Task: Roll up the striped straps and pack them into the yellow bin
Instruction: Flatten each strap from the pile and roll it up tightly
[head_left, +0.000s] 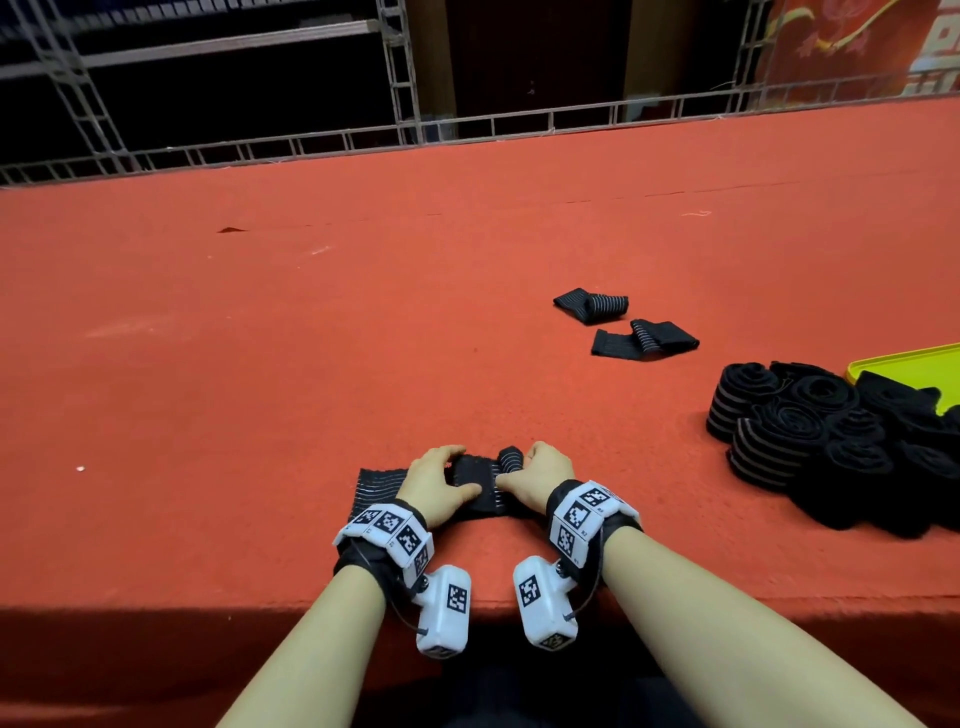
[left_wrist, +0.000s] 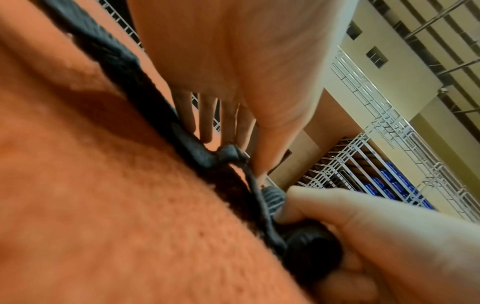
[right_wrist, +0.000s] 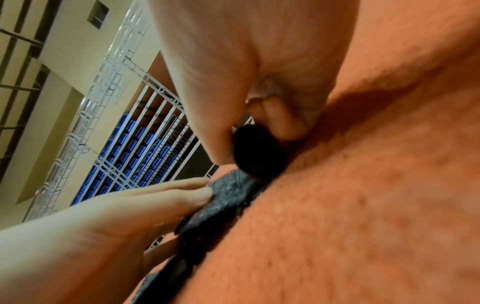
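A black strap with thin pale stripes (head_left: 382, 480) lies flat near the front edge of the red table. Its right end is wound into a small roll (head_left: 511, 457), seen end-on as a dark roll (right_wrist: 259, 152). My right hand (head_left: 540, 467) curls its thumb and fingers round that roll (left_wrist: 311, 246). My left hand (head_left: 439, 475) lies on the flat part just left of the roll, fingers (right_wrist: 182, 195) straight and touching the fabric. The yellow bin (head_left: 909, 364) shows only a corner at the right edge. Rolled straps (head_left: 810, 436) are heaped against it on the table.
Two loose, folded striped straps (head_left: 589, 304) (head_left: 644, 338) lie further out to the right. The red felt table (head_left: 260, 338) stretches wide to the left and back. A metal truss railing (head_left: 363, 140) runs along its far edge.
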